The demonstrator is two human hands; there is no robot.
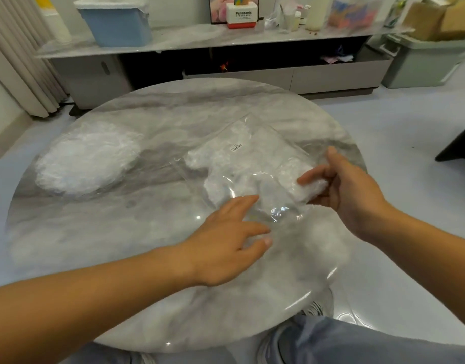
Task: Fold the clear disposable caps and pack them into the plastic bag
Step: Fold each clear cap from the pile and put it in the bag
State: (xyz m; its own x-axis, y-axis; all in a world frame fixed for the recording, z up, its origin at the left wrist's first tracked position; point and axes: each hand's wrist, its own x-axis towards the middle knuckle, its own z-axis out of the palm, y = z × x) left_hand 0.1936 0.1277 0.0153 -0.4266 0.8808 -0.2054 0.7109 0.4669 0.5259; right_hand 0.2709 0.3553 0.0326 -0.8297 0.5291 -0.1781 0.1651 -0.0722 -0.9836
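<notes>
A clear plastic bag (248, 151) with a small white label lies on the round marble table (115, 232), right of centre, and several folded clear caps show white inside it. My right hand (349, 190) grips a folded clear cap (308, 189) at the bag's near right edge, fingers curled round it. My left hand (226, 237) rests flat on the bag's near, open end, fingers spread and straight. A loose pile of unfolded clear caps (84, 158) sits on the table's left side, apart from both hands.
Beyond the table runs a low cabinet (226, 40) carrying a blue bin (115, 22), a white box and bottles. A grey storage crate (423, 61) stands at the right on the floor. My knees (357, 342) are under the table's near edge.
</notes>
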